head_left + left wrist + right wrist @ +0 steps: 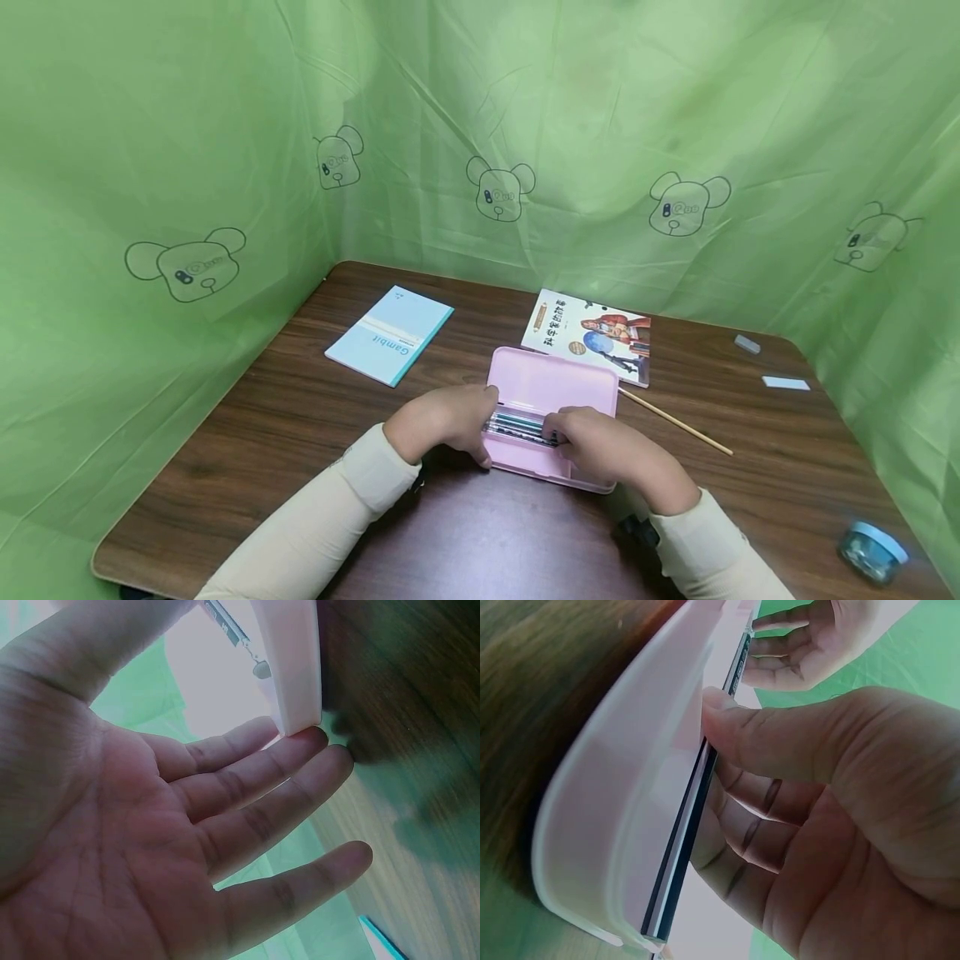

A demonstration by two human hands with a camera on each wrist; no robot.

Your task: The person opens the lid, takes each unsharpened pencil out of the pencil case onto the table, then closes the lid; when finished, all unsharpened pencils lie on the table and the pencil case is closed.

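Pink plastic makes up the open, hinged pencil case (553, 382) before me on the brown wood-grain table (247, 467); my left hand (452, 418) touches its end with spread fingers, while my right (609, 450) pinches a slim, dark pen (684, 859). I'd call this step arranging the case's contents, and the next move wants a level, gentle release.

Green cloth (592, 100) hangs across the top and both sides of the frame (line-drawn animal heads (501, 196) dot it); below, a brown wood-grain table (277, 408) catches a pale sheen at bottom centre.
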